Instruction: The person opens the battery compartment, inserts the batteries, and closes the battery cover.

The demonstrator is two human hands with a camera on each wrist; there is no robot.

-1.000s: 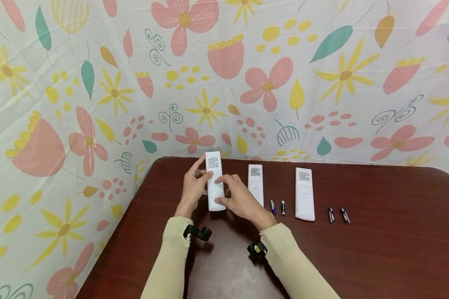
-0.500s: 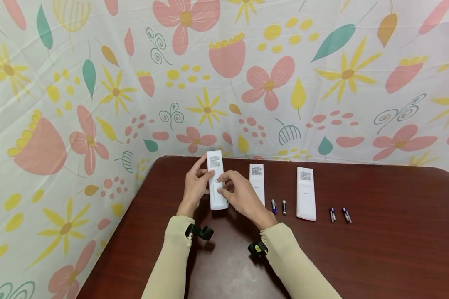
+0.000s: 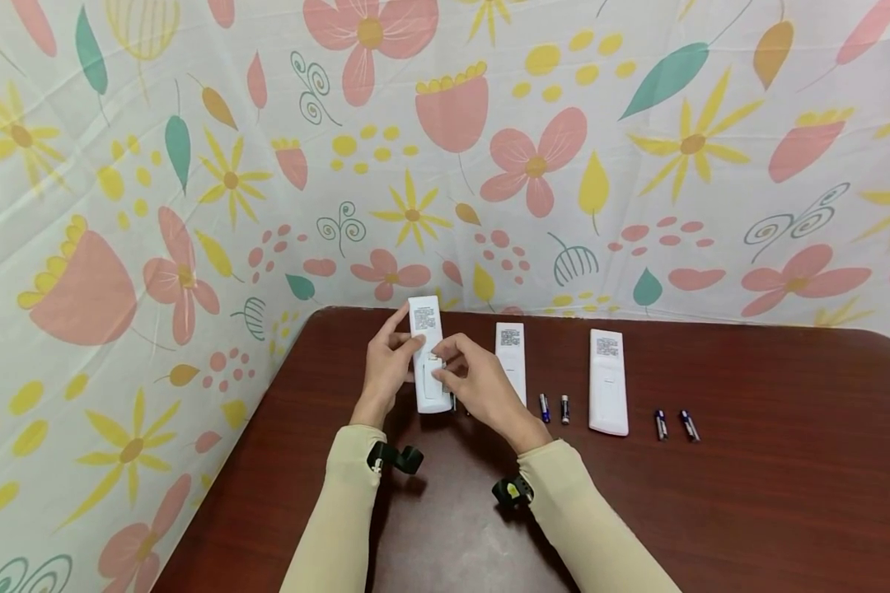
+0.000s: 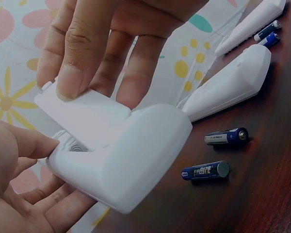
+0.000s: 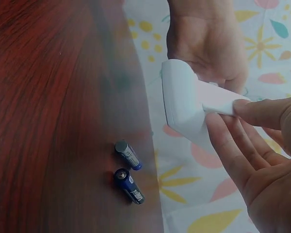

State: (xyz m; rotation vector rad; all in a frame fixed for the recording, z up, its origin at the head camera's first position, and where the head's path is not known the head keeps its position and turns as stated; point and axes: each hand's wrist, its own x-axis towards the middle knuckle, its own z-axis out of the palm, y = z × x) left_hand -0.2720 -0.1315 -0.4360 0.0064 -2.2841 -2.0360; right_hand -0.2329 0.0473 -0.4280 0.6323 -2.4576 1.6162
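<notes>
A white remote control (image 3: 424, 317) is held back side up by my left hand (image 3: 386, 371), its thumb along the edge and its fingers behind. The right hand (image 3: 482, 387) pinches the battery cover (image 4: 89, 116) between thumb and fingers. That cover stands tilted, lifted at one end, and a metal spring (image 4: 73, 144) shows in the compartment beneath it in the left wrist view. Two blue AAA batteries, one (image 4: 225, 137) and another (image 4: 205, 171), lie on the table close to the held remote.
On the brown table (image 3: 771, 494) lie a second white remote (image 3: 510, 354) and a third (image 3: 608, 383), both back side up. A pair of batteries (image 3: 554, 409) lies between them, another pair (image 3: 675, 426) farther right. Floral cloth (image 3: 534, 231) hangs behind the table.
The right thumb has slid up the back of the remote toward the index finger. The battery cover has come loose and lifted at one end, uncovering part of the compartment. The left hand keeps its hold.
</notes>
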